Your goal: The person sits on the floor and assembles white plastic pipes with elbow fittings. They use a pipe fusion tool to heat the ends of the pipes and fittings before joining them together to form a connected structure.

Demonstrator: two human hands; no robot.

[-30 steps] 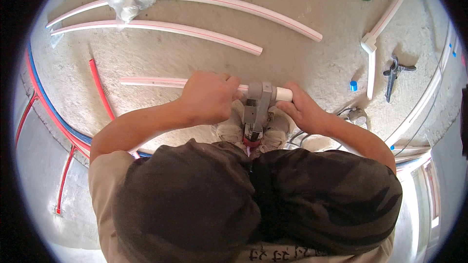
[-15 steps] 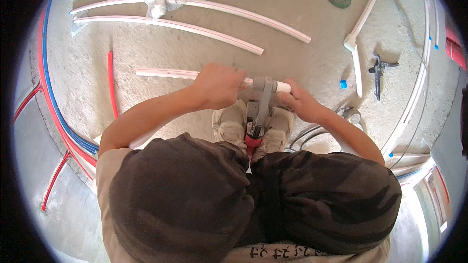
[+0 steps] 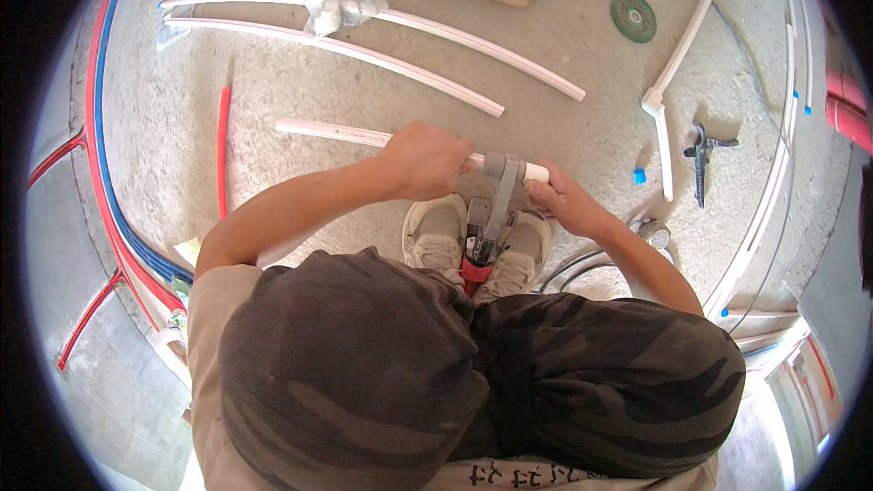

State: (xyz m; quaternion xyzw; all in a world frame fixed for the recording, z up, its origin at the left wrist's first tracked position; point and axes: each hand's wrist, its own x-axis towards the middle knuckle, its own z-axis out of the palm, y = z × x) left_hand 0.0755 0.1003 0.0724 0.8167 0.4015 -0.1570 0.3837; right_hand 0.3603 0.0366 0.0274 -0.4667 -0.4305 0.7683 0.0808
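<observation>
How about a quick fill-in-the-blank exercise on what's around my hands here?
1. The left hand holds a pipe whose main colour is ____.
2. The round disc is ____ in colour.
3. The right hand is nearer than the left to the small cap, which is coloured ____.
4. The red tube lies to the person's ____ of the held pipe.

Missing words: white; green; blue; left.

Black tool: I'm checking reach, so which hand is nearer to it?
Right. The right hand is left of the black tool; the left hand is farther left, around the held pipe.
</observation>
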